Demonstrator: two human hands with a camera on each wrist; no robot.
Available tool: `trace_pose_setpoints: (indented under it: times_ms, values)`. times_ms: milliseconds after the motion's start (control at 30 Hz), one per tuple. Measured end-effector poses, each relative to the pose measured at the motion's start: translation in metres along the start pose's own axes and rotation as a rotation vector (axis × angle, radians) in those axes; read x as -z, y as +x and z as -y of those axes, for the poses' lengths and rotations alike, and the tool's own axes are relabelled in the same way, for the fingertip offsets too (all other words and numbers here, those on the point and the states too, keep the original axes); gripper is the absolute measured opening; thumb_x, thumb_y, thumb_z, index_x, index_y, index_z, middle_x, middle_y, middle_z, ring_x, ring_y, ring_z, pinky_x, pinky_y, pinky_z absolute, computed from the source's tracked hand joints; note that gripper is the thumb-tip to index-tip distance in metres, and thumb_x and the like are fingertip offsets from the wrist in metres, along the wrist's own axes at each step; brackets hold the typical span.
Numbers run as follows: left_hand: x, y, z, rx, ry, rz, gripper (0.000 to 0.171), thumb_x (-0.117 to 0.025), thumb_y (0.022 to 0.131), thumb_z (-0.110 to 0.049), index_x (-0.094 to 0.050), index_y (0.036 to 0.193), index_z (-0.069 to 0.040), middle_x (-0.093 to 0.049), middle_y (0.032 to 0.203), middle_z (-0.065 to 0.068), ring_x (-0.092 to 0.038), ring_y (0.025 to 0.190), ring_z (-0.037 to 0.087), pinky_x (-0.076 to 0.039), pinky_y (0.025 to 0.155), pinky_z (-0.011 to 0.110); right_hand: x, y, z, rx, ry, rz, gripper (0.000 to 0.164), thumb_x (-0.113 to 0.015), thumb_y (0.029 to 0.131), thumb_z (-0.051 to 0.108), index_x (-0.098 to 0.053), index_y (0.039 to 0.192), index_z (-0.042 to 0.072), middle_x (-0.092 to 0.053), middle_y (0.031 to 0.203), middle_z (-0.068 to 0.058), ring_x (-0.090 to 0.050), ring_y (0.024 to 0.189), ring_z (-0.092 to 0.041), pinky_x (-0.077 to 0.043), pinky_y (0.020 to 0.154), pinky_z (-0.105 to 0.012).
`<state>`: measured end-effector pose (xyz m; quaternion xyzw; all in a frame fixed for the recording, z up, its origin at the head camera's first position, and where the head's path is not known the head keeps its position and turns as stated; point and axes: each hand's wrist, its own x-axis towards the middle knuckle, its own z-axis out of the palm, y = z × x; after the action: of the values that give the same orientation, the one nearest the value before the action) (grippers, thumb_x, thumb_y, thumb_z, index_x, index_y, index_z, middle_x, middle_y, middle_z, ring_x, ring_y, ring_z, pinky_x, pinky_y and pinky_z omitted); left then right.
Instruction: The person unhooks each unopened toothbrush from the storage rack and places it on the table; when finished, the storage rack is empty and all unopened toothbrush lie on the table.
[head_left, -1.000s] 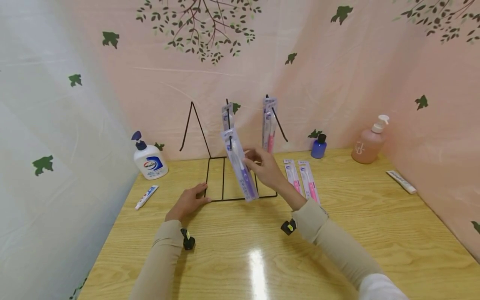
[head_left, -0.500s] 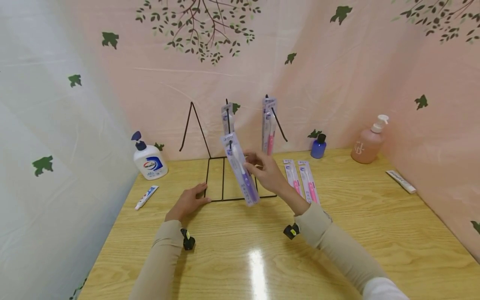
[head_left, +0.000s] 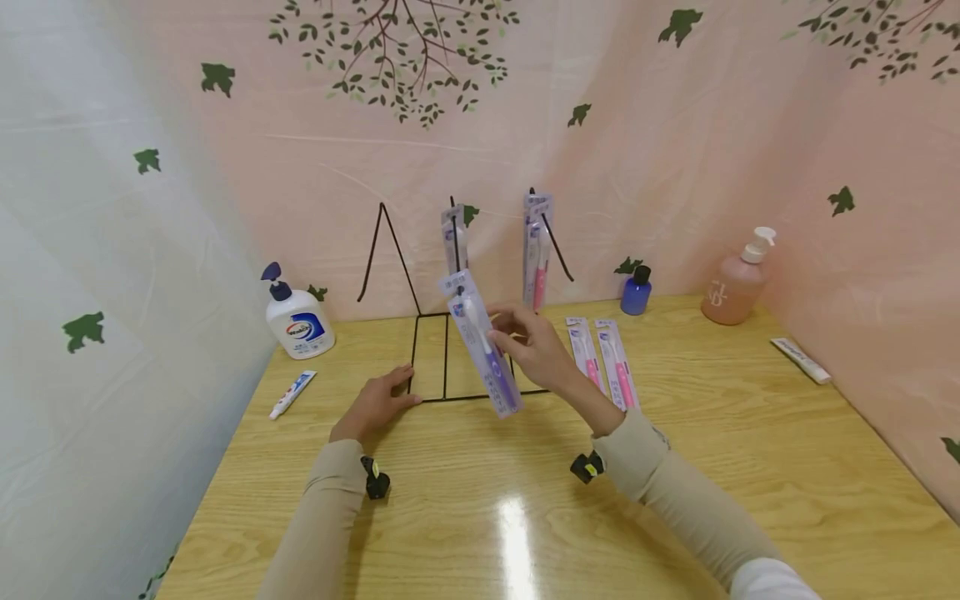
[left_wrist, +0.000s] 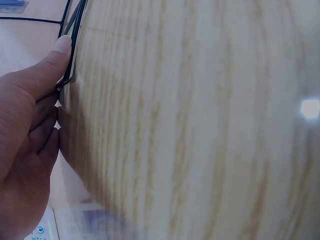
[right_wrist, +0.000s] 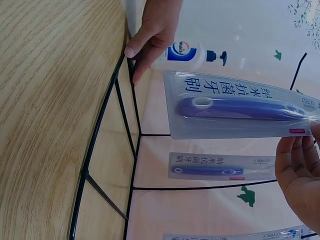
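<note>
At the front of the black wire rack, I see the right hand pinching a purple toothbrush pack, which tilts with its top at the tip of the middle prong; whether the prong passes through it I cannot tell. Against the rack's left front corner rests the left hand, thumb and fingers spread. Behind the pinched pack hangs a second purple pack. Right of the rack, two pink toothbrush packs lie on the table; left of it stands a white pump bottle.
</note>
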<state>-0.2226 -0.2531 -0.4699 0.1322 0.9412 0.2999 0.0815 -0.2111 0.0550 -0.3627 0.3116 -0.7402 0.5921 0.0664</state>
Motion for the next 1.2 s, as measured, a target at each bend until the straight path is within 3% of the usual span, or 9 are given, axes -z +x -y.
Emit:
trace_pose_setpoints:
  times_ms: [267, 500, 767, 1000, 1200]
  values:
    - [0.0, 0.0, 0.0, -0.013, 0.016, -0.002, 0.066, -0.063, 0.092, -0.031, -0.037, 0.148, -0.008, -0.033, 0.154, 0.01, -0.026, 0.143, 0.034, -0.024, 0.116, 0.052, -0.001, -0.002, 0.003, 0.02, 0.007, 0.0, 0.029, -0.056, 0.096, 0.008, -0.057, 0.125, 0.007, -0.066, 0.099, -0.015, -0.063, 0.081, -0.018, -0.057, 0.066, -0.046]
    - [-0.001, 0.001, 0.002, -0.015, 0.025, -0.002, 0.066, -0.063, 0.092, -0.033, -0.037, 0.148, -0.008, -0.033, 0.154, 0.01, -0.027, 0.143, 0.033, -0.024, 0.117, 0.051, -0.002, -0.004, 0.009, 0.028, 0.006, 0.007, 0.03, -0.056, 0.096, 0.006, -0.056, 0.126, 0.005, -0.066, 0.1, -0.017, -0.063, 0.082, -0.019, -0.057, 0.067, -0.037]
    - [0.0, 0.0, 0.001, -0.02, 0.013, -0.007, 0.066, -0.064, 0.092, -0.031, -0.037, 0.148, -0.008, -0.033, 0.154, 0.01, -0.027, 0.143, 0.033, -0.024, 0.117, 0.051, 0.001, -0.012, 0.027, 0.004, -0.005, 0.019, 0.031, -0.054, 0.095, 0.0, -0.055, 0.126, -0.002, -0.064, 0.098, -0.021, -0.062, 0.083, -0.028, -0.056, 0.07, -0.051]
    - [0.001, 0.0, -0.001, -0.013, 0.007, -0.003, 0.066, -0.064, 0.092, -0.031, -0.037, 0.148, -0.008, -0.033, 0.154, 0.009, -0.026, 0.144, 0.033, -0.024, 0.117, 0.051, 0.009, -0.023, 0.044, -0.079, -0.026, -0.006, 0.03, -0.053, 0.096, 0.002, -0.053, 0.126, -0.001, -0.063, 0.104, -0.021, -0.06, 0.087, -0.026, -0.056, 0.077, -0.04]
    - [0.001, -0.001, -0.002, -0.011, 0.013, 0.0, 0.066, -0.064, 0.092, -0.031, -0.036, 0.148, -0.008, -0.033, 0.154, 0.01, -0.027, 0.143, 0.033, -0.024, 0.116, 0.051, 0.02, -0.026, 0.023, -0.065, -0.003, -0.039, 0.032, -0.053, 0.096, 0.001, -0.053, 0.128, 0.001, -0.062, 0.104, -0.021, -0.06, 0.086, -0.024, -0.055, 0.073, -0.029]
